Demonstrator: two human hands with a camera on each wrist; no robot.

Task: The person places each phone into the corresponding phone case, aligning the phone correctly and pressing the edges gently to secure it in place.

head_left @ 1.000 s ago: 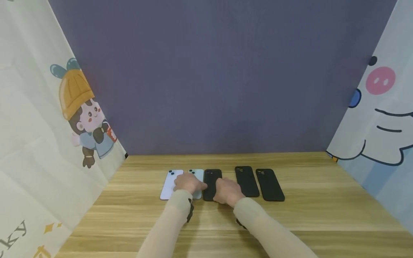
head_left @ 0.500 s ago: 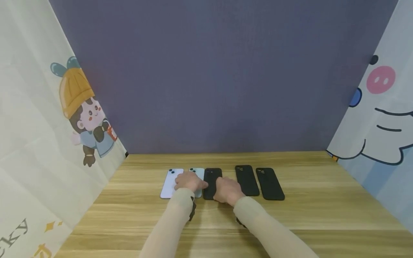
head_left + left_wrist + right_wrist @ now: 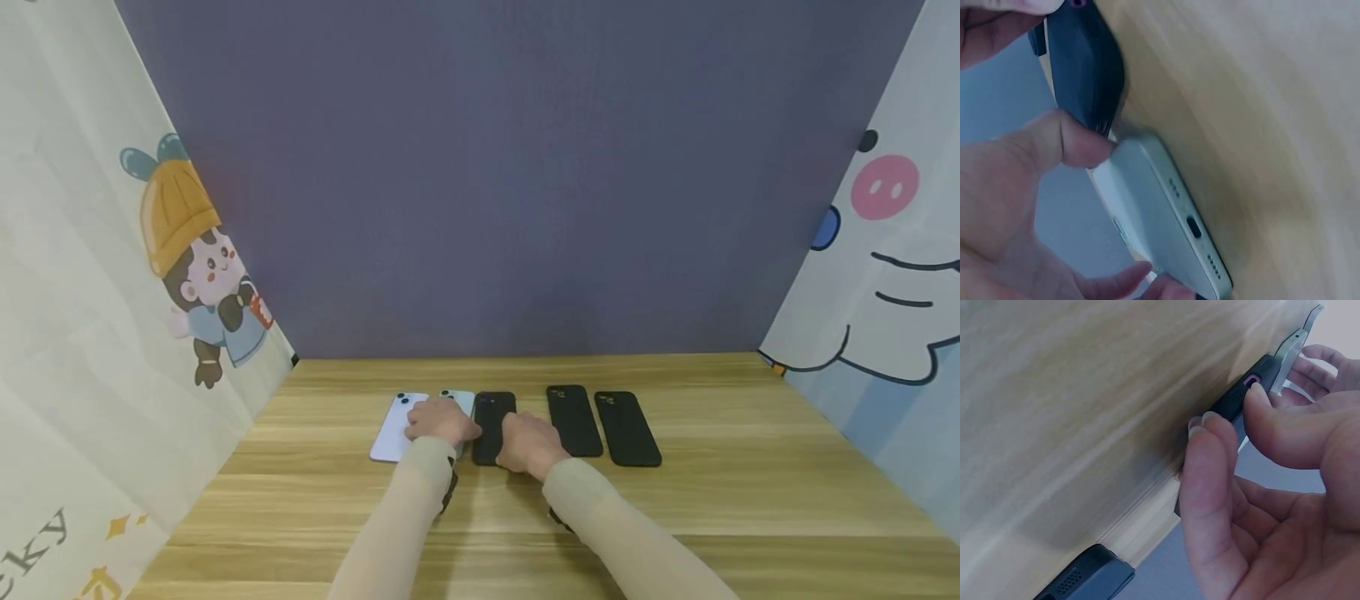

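In the head view my left hand (image 3: 442, 421) lies over a pale green phone (image 3: 459, 400), second from the left in a row on the table. The left wrist view shows the thumb (image 3: 1085, 144) at one long edge of this phone and fingers at the other, pinching it. To its right a black phone (image 3: 492, 423) lies back up, close beside it. My right hand (image 3: 531, 446) holds that black phone at its right side, its thumb (image 3: 1269, 422) by the charging port end and curled fingers along the edge. A lavender-white phone (image 3: 392, 435) lies left of my left hand.
Two more black phones or phone cases, one nearer (image 3: 575, 422) my right hand and one farther right (image 3: 628, 429), lie on the wooden table (image 3: 495, 542). A dark panel (image 3: 480, 183) stands behind, with printed white sheets (image 3: 75, 292) at the sides.
The lavender-white phone has turned slightly, its near end shifting a little left. Both hands stay almost where they were.
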